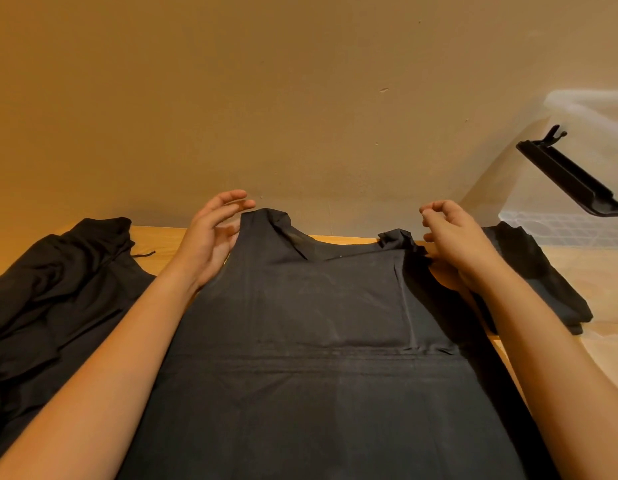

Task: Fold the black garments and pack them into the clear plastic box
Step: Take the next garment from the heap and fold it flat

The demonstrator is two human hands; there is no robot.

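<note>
A black sleeveless top (311, 341) lies flat on the wooden table (162, 233), its two shoulder straps pointing at the wall. My left hand (214, 237) hovers beside the left strap with relaxed, slightly bent fingers and holds nothing. Just right of the right strap is my right hand (453, 237), fingers loosely curled; I see no cloth in them. The clear plastic box (560, 226) stands at the far right against the wall. A folded black garment (532, 271) lies in front of the box.
A crumpled heap of black garments (58, 299) covers the table's left side. A black clip handle (570, 174) sticks out from the box's upper edge. Clear plastic (609, 358) shows at the lower right. A plain wall stands close behind the table.
</note>
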